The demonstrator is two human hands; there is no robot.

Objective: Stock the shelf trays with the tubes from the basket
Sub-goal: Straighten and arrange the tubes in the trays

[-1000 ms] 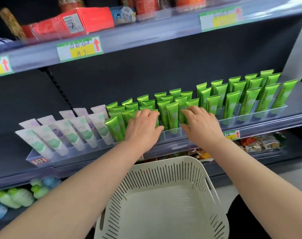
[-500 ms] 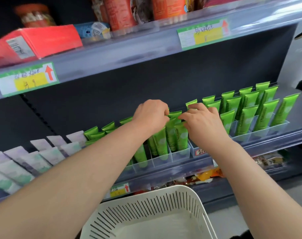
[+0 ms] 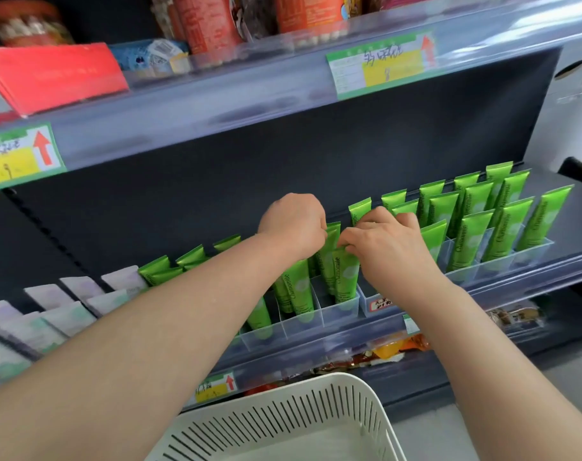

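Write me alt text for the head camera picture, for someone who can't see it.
A person's left hand and right hand pinch the tops of green tubes standing in clear divided trays on a dark shop shelf. More green tubes line the row to the right, pale tubes stand to the left, and a white slotted basket sits below.

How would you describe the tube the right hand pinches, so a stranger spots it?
On the tube shelf, find the centre clear tray. In its rightmost slot stands the front green tube, its top pinched by the right hand.
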